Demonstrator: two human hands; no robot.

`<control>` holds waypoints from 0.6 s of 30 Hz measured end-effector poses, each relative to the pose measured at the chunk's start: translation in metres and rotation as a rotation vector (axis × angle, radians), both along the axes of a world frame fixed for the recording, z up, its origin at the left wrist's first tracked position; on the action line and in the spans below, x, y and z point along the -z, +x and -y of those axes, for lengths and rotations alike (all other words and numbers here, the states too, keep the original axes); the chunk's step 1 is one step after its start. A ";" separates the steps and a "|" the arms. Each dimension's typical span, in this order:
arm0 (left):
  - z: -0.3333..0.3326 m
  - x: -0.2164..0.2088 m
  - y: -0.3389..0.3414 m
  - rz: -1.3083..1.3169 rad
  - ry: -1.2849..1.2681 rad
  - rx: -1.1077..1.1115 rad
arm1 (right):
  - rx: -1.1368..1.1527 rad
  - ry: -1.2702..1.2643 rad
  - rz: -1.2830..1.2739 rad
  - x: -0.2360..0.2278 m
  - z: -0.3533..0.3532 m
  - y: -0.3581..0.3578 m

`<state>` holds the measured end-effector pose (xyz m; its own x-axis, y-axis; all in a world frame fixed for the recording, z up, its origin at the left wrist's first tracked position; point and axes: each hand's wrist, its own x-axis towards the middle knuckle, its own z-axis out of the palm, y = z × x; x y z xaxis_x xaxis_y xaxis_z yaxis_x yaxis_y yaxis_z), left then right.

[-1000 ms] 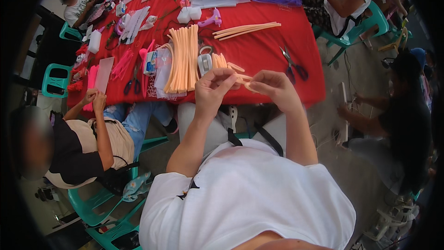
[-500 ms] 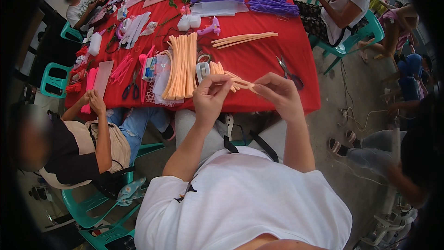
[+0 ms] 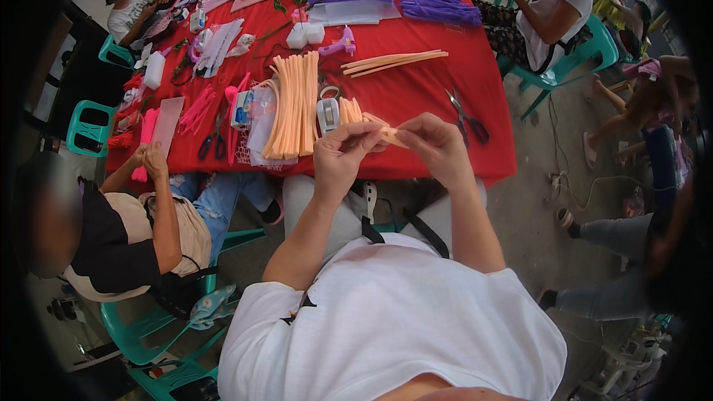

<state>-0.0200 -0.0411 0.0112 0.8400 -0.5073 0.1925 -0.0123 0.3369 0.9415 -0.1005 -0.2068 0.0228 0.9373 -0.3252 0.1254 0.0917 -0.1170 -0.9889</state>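
Observation:
Pinched between both hands, just above the near edge of the table, is a looped peach chenille stem [image 3: 391,134]. My left hand [image 3: 340,154] closes thumb and fingertips on one side of it. From the other side my right hand [image 3: 438,147] grips it the same way, the fingertips nearly meeting. Some of the stem is hidden by fingers. Short peach pieces [image 3: 350,110] lie just beyond the left hand, next to a grey-white tape dispenser [image 3: 327,115]. A thick bundle of long peach stems [image 3: 292,108] rests to the left. Scissors [image 3: 466,115] lie open beyond my right hand.
On the red tablecloth [image 3: 431,93] are a few loose peach stems [image 3: 394,64], a purple glue gun [image 3: 339,43] and purple stems [image 3: 440,10]. A co-worker [image 3: 134,230] sits close on my left with pink stems [image 3: 146,134]. Green chairs [image 3: 575,59] and other people surround the table.
My hands have drawn together, the right moving left, and the open loop of the chenille stem is now mostly covered by fingers. People on the right have shifted.

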 end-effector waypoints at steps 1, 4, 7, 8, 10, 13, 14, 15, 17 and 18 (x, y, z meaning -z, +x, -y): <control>0.000 0.001 0.000 -0.020 0.001 0.006 | -0.009 -0.041 -0.014 -0.004 0.002 -0.001; -0.001 0.003 0.001 -0.077 -0.017 0.043 | -0.023 -0.212 -0.055 -0.015 0.002 -0.003; -0.003 0.007 0.002 -0.106 -0.046 0.058 | 0.032 -0.376 0.044 -0.020 -0.005 -0.003; -0.002 0.009 0.002 -0.110 -0.059 0.060 | 0.063 -0.429 0.102 -0.022 -0.007 -0.003; -0.002 0.010 0.002 -0.119 -0.098 0.086 | 0.045 -0.500 0.133 -0.021 -0.004 -0.003; -0.002 0.008 0.002 -0.143 -0.130 0.131 | -0.123 -0.274 0.092 -0.016 0.006 0.001; -0.002 0.008 0.002 -0.154 -0.137 0.145 | -0.203 -0.144 0.064 -0.012 0.009 0.003; -0.002 0.008 0.002 -0.153 -0.142 0.157 | -0.227 -0.005 -0.001 -0.009 0.009 0.002; -0.003 0.011 0.003 -0.151 -0.152 0.177 | -0.278 0.274 -0.133 -0.005 0.007 0.000; -0.004 0.012 0.003 -0.142 -0.135 0.169 | -0.265 0.284 -0.123 -0.005 0.007 0.000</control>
